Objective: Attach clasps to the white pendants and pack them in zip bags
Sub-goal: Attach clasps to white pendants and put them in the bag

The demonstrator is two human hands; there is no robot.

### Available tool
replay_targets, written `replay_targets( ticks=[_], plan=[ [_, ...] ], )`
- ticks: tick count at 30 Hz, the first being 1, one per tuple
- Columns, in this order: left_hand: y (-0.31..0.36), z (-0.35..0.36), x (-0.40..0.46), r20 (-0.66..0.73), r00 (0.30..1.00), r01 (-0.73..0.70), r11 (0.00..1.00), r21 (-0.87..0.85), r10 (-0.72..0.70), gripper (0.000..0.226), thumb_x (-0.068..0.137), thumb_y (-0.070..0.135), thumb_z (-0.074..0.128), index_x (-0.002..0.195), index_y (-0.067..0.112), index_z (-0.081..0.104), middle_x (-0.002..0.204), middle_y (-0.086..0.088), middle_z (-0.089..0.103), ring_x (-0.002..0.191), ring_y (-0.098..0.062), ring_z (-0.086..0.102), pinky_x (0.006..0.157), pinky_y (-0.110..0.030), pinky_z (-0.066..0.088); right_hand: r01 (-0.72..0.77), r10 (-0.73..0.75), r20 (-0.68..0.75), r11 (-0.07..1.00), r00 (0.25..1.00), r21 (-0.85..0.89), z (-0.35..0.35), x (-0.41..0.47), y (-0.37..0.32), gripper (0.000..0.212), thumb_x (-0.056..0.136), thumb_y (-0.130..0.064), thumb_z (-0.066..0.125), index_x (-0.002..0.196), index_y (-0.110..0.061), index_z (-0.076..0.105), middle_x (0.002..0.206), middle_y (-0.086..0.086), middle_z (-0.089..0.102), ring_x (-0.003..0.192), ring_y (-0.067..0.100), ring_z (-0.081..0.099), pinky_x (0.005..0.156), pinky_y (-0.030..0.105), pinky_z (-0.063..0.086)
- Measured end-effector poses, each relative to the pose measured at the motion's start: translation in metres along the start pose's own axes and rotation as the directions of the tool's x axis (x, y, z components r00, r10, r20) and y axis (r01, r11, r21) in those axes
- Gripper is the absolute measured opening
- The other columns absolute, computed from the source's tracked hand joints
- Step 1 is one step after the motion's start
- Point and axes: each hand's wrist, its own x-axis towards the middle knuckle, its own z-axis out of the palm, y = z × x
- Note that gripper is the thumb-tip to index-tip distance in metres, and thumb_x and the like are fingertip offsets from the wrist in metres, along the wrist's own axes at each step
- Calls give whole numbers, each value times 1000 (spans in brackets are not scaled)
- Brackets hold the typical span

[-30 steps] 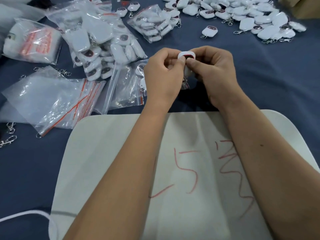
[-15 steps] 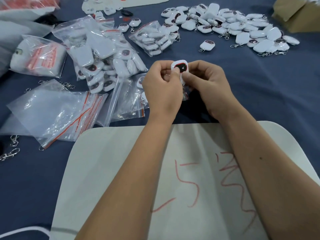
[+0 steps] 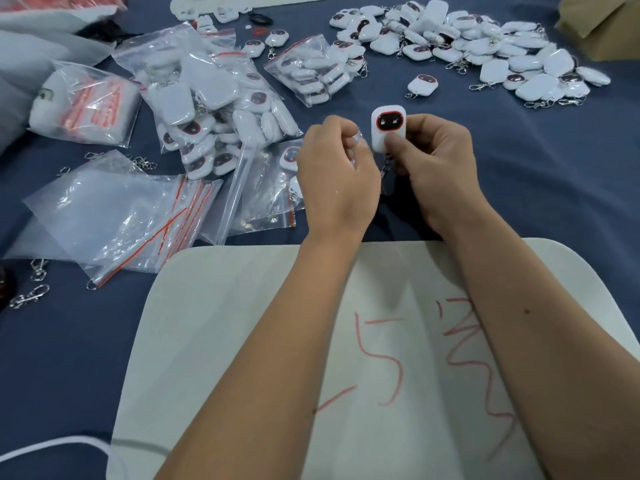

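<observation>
The small metal clasp [image 3: 385, 169] hangs mostly hidden between both hands; the brown cardboard box [image 3: 604, 27] is cut off at the top-right edge; the left hand's [image 3: 337, 178] fingertips curl out of sight

A dark blue cloth [image 3: 519, 174] covers the bench under soft, even light; a brown cardboard box [image 3: 602, 26] sits at its far right corner.
</observation>
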Motion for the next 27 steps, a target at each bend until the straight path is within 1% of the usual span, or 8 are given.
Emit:
replay_targets(
  ticks=[5,8,11,15,19,21,24,27],
  plan=[
    [-2,-2,0,71,997,26,992,124,-35,16,87,4,59,100,8,66,99,-7,64,94,-24,60,87,-40,49,8,-8,3,1000,1000,15,2,-1,-3,12,98,-19,70,101,-9,76,71,-11,72,60,2,58,60,19,47],
    [0,-3,0,94,994,39,991,129,-51,18,84,2,57,99,7,66,97,-7,64,93,-24,60,86,-39,50,-7,7,-10,1000,1000,16,2,0,-5,14,97,-22,70,98,-9,75,66,-10,66,58,7,51,59,25,45],
    [1,-5,-1,95,994,44,991,129,-56,17,84,2,58,98,8,66,97,-6,66,93,-23,61,87,-39,51,-15,15,-12,1000,1000,15,2,-1,-6,15,97,-23,70,97,-9,75,67,-8,66,59,10,51,59,27,45],
    [4,-7,-2,69,997,15,989,147,-25,19,84,2,57,100,9,66,101,-5,65,94,-22,60,86,-36,49,-11,10,-11,1000,1000,-2,3,-2,-7,11,97,-18,69,97,-9,74,67,-7,67,59,7,52,58,25,45],
    [3,-8,-3,45,995,-98,930,353,88,16,89,13,55,103,12,64,106,-5,62,103,-26,54,88,-34,42,-18,18,-14,1000,1000,7,2,-2,-8,10,98,-15,67,98,-7,74,67,-9,67,58,7,52,59,23,46],
    [1,-8,-2,62,996,-91,904,418,71,16,93,19,53,104,12,64,109,-5,60,105,-27,54,90,-35,41,-12,12,-17,1000,1000,4,3,-2,-8,10,97,-14,67,99,-7,74,68,-9,67,58,6,52,59,23,46],
    [1,-7,-3,63,996,-81,943,322,64,11,91,15,58,98,10,65,105,-6,60,97,-25,57,85,-31,42,-19,20,-38,999,999,34,4,-2,-8,10,97,-11,65,101,-4,72,70,-6,68,60,8,53,60,25,47],
    [10,-1,-8,82,982,-182,973,141,172,1,85,9,65,84,9,65,90,-6,61,80,-19,55,72,-27,38,-54,62,-43,986,997,156,4,0,-9,14,100,-10,63,108,1,68,80,4,70,71,17,61,68,33,52]
  ],
)
